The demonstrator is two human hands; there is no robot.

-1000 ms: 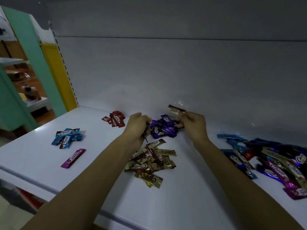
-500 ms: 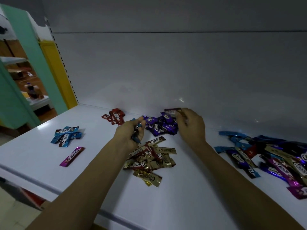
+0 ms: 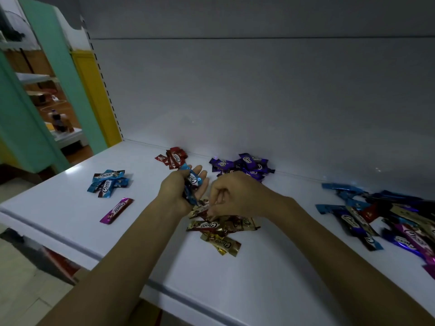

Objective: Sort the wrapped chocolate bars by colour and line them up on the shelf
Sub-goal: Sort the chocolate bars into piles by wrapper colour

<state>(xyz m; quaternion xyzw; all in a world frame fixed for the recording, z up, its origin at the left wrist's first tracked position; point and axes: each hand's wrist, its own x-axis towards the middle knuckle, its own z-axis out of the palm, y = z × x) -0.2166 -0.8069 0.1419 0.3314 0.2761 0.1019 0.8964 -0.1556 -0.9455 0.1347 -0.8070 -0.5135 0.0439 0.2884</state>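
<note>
On the white shelf lie sorted heaps of wrapped bars: light blue, red, purple and gold. A single magenta bar lies near the front left. My left hand is palm up over the gold heap and holds a few light blue bars across its fingers. My right hand is beside it, fingers curled, pinching at a wrapper end at the base of the left palm. An unsorted mixed pile lies at the right.
The shelf's white back panel rises right behind the red and purple heaps. A yellow and green upright bounds the shelf's left end. The shelf's front edge runs diagonally below my forearms.
Both hands have drawn back from the purple heap toward the gold heap. My left hand has turned palm up, showing the blue bars; my right hand has come over to it.
</note>
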